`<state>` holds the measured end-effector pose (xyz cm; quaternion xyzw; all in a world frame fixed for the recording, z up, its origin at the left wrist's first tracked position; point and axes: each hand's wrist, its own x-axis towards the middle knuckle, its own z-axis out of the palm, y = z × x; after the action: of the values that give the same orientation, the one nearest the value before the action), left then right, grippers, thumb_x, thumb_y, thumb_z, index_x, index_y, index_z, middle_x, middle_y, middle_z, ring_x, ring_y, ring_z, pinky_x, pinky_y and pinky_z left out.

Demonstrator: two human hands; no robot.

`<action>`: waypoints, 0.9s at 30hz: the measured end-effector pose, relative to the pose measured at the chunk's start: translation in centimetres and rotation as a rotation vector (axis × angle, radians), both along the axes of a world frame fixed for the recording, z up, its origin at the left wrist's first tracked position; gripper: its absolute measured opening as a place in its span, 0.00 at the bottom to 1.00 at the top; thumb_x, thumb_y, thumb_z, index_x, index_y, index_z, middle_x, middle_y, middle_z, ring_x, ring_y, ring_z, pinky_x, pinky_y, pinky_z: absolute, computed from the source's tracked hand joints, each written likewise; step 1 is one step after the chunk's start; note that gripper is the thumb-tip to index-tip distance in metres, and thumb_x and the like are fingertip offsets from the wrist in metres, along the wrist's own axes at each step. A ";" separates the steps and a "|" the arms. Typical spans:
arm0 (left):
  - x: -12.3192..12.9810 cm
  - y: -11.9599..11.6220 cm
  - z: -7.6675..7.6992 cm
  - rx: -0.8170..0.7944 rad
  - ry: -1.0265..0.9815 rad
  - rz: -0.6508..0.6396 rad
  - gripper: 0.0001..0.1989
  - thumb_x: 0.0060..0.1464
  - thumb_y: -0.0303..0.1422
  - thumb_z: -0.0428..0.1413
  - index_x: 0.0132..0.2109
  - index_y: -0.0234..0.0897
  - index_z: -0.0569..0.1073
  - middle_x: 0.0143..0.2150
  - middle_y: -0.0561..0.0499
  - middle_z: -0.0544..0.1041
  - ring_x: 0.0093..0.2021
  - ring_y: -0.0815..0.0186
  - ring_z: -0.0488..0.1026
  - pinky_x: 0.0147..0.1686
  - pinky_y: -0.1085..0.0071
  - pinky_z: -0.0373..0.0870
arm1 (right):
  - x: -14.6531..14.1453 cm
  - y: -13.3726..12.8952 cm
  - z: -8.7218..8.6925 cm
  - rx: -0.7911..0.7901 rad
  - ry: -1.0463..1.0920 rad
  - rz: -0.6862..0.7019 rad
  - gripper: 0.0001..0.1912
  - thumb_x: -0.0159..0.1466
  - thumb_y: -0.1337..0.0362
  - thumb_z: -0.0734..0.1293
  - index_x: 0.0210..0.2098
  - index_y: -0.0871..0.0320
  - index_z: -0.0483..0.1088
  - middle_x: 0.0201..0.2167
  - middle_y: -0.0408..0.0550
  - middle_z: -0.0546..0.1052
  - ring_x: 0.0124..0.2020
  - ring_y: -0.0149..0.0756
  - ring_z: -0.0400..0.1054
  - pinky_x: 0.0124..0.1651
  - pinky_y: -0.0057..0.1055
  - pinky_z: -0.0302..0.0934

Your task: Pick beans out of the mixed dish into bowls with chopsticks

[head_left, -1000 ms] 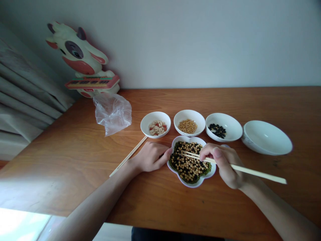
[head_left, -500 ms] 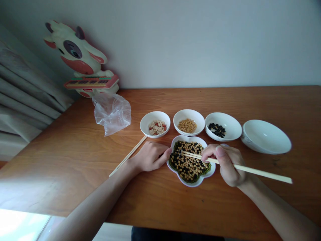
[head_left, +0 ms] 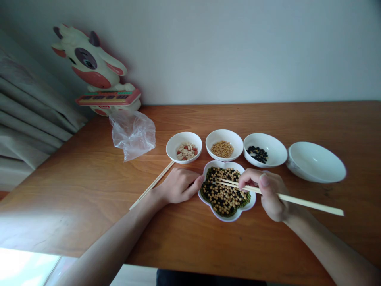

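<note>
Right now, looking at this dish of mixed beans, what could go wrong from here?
The chopsticks in the right hand could flick beans out of the full flower-shaped dish onto the table. Round beans could also slip from the chopstick tips. The left hand, right at the dish's rim, might tip the dish if it pressed down.

Wood table (head_left: 74,206), orange-brown grain. Row across mid-table, view-L to view-R: white bowl w/ peanut halves (head_left: 171,149), white bowl w/ soybeans (head_left: 216,137), white bowl w/ black beans (head_left: 276,151), larger white bowl (head_left: 316,163), tilted on its side or rim not confirmed. Flower-shaped white dish (head_left: 228,218) w/ mixed beans, front of row. Crumpled clear plastic bag (head_left: 132,135) left of row. Chopsticks (head_left: 151,186) lying diagonally, tips just beside first bowl.
</note>
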<state>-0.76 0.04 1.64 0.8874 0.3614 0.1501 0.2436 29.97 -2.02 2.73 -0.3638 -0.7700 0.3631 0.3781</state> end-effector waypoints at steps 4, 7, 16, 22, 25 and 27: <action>0.1 0.0 0.1 -0.001 -0.003 0.007 0.24 0.77 0.38 0.40 0.31 0.36 0.66 0.30 0.50 0.75 0.28 0.68 0.66 0.34 0.69 0.60 | -0.2 -0.1 0.2 0.011 -0.029 0.000 0.33 0.79 0.45 0.47 0.35 0.55 0.74 0.28 0.44 0.77 0.27 0.34 0.69 0.33 0.34 0.58; 0.1 0.0 0.1 -0.010 0.000 0.007 0.24 0.77 0.38 0.40 0.32 0.36 0.66 0.31 0.49 0.76 0.29 0.68 0.67 0.34 0.69 0.60 | -0.3 -0.2 0.3 0.016 -0.051 0.001 0.34 0.79 0.44 0.47 0.35 0.55 0.74 0.28 0.45 0.77 0.28 0.35 0.69 0.33 0.35 0.58; 0.1 0.1 0.2 -0.012 0.006 0.007 0.24 0.77 0.38 0.40 0.31 0.37 0.65 0.31 0.50 0.75 0.29 0.68 0.67 0.34 0.69 0.60 | -0.2 -0.2 0.1 0.013 -0.042 0.018 0.32 0.79 0.45 0.48 0.36 0.55 0.74 0.30 0.45 0.77 0.28 0.34 0.67 0.34 0.34 0.56; 0.0 0.0 0.0 -0.023 0.008 0.017 0.23 0.77 0.38 0.40 0.31 0.37 0.65 0.31 0.49 0.76 0.29 0.68 0.67 0.35 0.69 0.61 | -0.2 0.0 -0.4 0.011 -0.049 0.055 0.33 0.78 0.42 0.47 0.36 0.55 0.72 0.29 0.46 0.75 0.28 0.36 0.65 0.34 0.36 0.56; 0.1 0.0 0.0 -0.025 0.012 0.015 0.24 0.77 0.38 0.40 0.31 0.37 0.65 0.31 0.49 0.76 0.29 0.68 0.68 0.35 0.69 0.62 | -0.2 -0.1 -0.2 0.014 -0.060 0.060 0.32 0.78 0.42 0.47 0.37 0.55 0.72 0.28 0.45 0.73 0.28 0.36 0.64 0.33 0.36 0.55; 0.1 0.0 0.1 -0.025 0.011 0.010 0.24 0.77 0.38 0.40 0.31 0.37 0.65 0.31 0.49 0.76 0.29 0.68 0.67 0.35 0.69 0.62 | -0.2 -0.1 -0.1 0.014 -0.062 0.055 0.32 0.79 0.43 0.47 0.37 0.55 0.72 0.29 0.45 0.73 0.28 0.36 0.64 0.33 0.36 0.55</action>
<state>-0.63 0.03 1.71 0.8833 0.3689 0.1417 0.2521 29.77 -2.17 2.62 -0.3509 -0.7934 0.3565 0.3467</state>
